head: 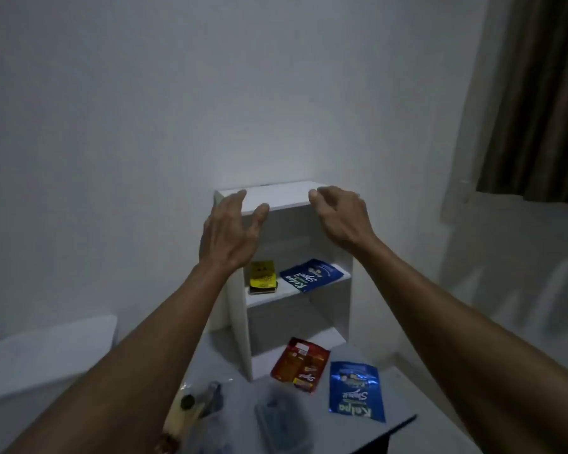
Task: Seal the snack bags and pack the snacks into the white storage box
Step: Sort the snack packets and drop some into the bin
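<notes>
A white storage box [277,196] with open shelves stands upright on the table against the wall. Its middle shelf holds a yellow snack packet [262,273] and a blue snack bag [310,275]. In front of the box lie a red snack bag [299,363] and a second blue snack bag [354,389]. My left hand [230,234] is raised at the box's top left corner, fingers spread, holding nothing. My right hand [340,214] hovers at the top right corner with loosely curled fingers, also holding nothing.
The grey table [397,411] ends close at the right front. A clear plastic container [281,417] and a clear packet with yellowish contents [191,407] lie near the front. A white chair [46,355] stands at the left, a brown curtain [538,93] at the right.
</notes>
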Demonstrator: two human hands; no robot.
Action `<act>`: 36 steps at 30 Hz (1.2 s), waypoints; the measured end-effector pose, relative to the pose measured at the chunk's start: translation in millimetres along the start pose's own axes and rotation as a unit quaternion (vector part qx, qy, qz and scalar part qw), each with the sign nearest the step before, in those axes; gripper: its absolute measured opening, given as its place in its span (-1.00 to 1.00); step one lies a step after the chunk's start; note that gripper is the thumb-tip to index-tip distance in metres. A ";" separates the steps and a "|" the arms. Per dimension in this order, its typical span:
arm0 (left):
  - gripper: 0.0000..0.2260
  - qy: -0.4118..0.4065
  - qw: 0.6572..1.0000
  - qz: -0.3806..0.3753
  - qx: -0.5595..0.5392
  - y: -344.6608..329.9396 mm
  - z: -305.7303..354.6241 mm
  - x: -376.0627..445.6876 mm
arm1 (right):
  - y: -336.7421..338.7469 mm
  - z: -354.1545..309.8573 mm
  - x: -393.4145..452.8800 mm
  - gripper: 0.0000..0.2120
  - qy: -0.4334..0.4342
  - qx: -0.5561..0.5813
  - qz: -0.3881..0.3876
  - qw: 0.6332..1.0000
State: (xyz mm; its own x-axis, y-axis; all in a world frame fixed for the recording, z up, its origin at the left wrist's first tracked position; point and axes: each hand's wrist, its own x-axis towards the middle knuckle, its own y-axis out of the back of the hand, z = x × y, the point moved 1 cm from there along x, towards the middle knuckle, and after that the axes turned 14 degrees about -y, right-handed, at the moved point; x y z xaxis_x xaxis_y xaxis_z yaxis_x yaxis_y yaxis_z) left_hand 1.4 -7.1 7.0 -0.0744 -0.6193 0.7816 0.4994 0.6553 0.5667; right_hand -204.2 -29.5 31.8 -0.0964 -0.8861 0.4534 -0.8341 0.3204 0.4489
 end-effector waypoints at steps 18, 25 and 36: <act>-0.69 0.239 0.963 -0.014 -0.121 -181.7 22.0 -14.8 | 15.6 241.7 104.0 -0.89 -0.263 0.147 -0.229 0.926; -0.64 0.247 0.967 -0.062 -0.013 -233.0 -61.0 -31.6 | -67.2 287.4 122.5 -0.83 -0.318 0.104 -0.205 0.920; -0.49 0.187 0.952 -0.152 0.187 -317.5 -165.7 -21.9 | -179.0 329.5 146.5 -0.16 -0.372 -0.047 -0.105 0.921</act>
State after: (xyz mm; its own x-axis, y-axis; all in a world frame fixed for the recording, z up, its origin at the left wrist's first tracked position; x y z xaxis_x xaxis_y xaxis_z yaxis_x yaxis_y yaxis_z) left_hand -12.5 -273.2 -233.3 0.1803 -0.8698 0.4594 0.1566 0.4865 0.8595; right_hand -248.0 -327.1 -235.8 -0.3121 -0.9052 -0.2886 -0.8296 0.1116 0.5471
